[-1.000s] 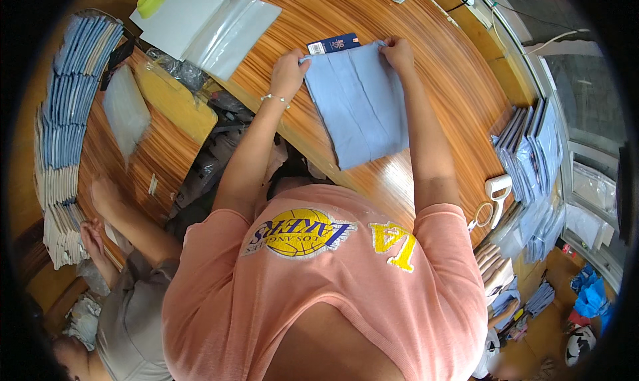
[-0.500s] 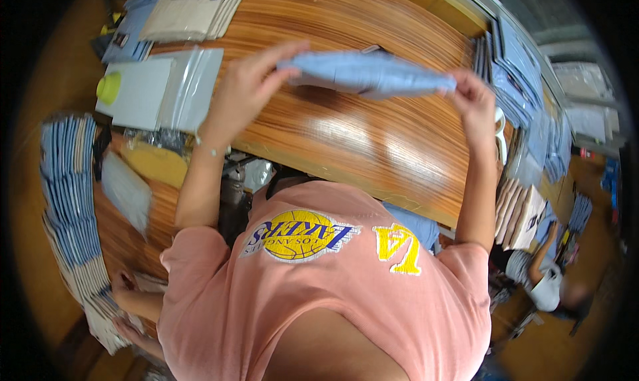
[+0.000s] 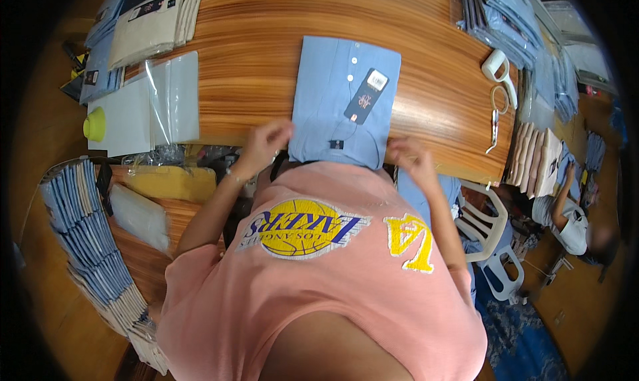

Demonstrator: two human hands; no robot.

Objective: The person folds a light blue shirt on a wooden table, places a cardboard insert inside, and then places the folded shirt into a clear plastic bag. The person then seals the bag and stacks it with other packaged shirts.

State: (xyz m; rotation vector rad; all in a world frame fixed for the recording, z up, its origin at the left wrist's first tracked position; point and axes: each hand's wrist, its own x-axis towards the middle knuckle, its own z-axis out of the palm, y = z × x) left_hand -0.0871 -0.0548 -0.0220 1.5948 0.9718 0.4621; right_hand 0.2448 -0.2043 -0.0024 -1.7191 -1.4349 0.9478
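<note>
A light blue folded shirt (image 3: 323,91) lies flat on the wooden table in front of me, its front up, with white buttons down the placket. A dark hang tag (image 3: 366,96) with a white label rests on it, and a small dark patch sits near the shirt's close edge. My left hand (image 3: 268,143) is at the shirt's left side, fingers loosely bent and apart, holding nothing. On the other side, my right hand (image 3: 413,158) is beside the shirt's lower right edge, fingers slightly curled and apart, also holding nothing.
Clear plastic bags (image 3: 174,98) lie left, beside a yellow-green round object (image 3: 94,125). Folded garments (image 3: 150,21) are stacked far left, and blue ones (image 3: 499,21) far right. A white handheld tool (image 3: 496,67) lies right. Another person (image 3: 566,224) is at the far right.
The blue shirt, held up by both hands and seen edge-on before, now lies flat, front up, nearer me. Both hands have let go and moved down toward my body.
</note>
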